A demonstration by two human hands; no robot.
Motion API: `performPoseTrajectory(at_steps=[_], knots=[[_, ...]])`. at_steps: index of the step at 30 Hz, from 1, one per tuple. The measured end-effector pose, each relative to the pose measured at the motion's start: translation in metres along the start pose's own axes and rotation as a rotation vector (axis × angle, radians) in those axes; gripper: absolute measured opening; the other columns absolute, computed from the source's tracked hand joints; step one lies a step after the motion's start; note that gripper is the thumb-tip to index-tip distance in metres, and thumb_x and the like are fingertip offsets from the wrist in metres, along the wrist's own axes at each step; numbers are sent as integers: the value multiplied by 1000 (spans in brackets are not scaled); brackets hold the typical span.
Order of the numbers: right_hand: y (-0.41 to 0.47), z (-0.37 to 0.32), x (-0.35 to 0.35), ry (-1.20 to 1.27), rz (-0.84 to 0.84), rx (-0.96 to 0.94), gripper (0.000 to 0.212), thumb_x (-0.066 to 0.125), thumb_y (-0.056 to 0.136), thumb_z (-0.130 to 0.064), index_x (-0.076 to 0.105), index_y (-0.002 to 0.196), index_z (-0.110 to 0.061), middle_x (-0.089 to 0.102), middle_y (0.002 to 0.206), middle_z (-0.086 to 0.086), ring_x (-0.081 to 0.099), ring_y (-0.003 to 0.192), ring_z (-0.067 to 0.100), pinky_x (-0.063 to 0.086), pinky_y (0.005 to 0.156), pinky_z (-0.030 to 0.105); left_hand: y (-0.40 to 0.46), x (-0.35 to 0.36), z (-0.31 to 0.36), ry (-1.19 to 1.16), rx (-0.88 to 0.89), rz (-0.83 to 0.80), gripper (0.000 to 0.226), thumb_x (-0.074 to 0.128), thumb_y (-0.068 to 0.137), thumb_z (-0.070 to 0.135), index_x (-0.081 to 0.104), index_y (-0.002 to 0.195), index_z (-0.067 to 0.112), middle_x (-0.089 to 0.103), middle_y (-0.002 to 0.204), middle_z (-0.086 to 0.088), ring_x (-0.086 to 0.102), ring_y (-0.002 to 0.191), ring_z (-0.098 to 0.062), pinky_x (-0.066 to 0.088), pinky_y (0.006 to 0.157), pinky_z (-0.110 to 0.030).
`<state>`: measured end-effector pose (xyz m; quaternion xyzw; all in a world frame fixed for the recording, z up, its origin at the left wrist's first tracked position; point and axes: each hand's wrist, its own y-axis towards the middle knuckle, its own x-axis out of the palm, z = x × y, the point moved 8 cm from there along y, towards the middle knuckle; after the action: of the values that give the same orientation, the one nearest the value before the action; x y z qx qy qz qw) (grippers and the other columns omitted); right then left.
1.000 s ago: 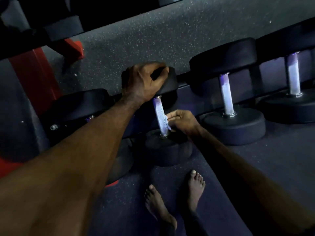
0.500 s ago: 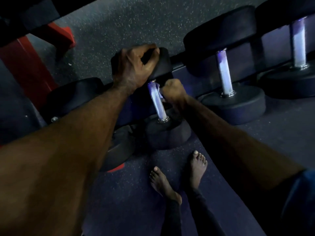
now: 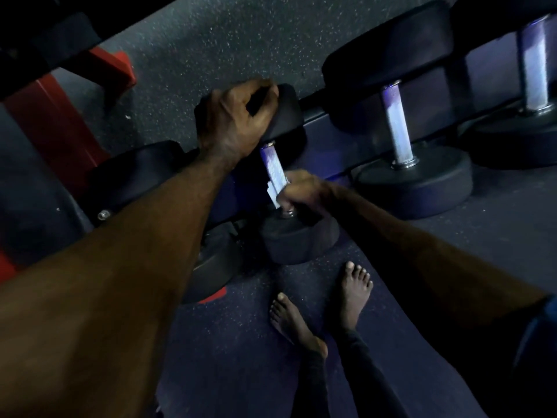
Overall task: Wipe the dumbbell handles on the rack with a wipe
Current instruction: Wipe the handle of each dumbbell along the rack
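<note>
While the red steel rack upright stands at far left, left hand curls over the upper black rubber head of a small dumbbell. Its knurled silver handle slants down. Right hand wraps the handle's lower end, pinching a white wipe against it. Larger black dumbbell racked just beside, right.

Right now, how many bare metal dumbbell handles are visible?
3: the silver knurled handle the right hand is wiping at centre, one to its right, one at far right. The leftmost dumbbell's is hidden.
</note>
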<state>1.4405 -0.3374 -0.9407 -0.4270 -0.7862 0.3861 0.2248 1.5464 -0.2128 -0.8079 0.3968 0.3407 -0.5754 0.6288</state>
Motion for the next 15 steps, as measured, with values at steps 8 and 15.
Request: performPoseTrajectory(at_steps=[8,15], knots=[[22,-9,-1,-75,299,13,24,80,75,-21,69,92,-8,70,82,6,65,78,22,53,65,30,1,0,-2,-7,24,3,40,54,100,58,79,120,34,81,104,0,73,93,-25,47,73,-31],[17,-24,-9,-85,293,32,19,80,73,-16,72,84,-3,72,84,11,68,81,25,49,64,30,-1,-1,-1,-17,17,-6,36,58,101,54,80,118,32,80,99,-3,70,88,-25,35,69,-26]])
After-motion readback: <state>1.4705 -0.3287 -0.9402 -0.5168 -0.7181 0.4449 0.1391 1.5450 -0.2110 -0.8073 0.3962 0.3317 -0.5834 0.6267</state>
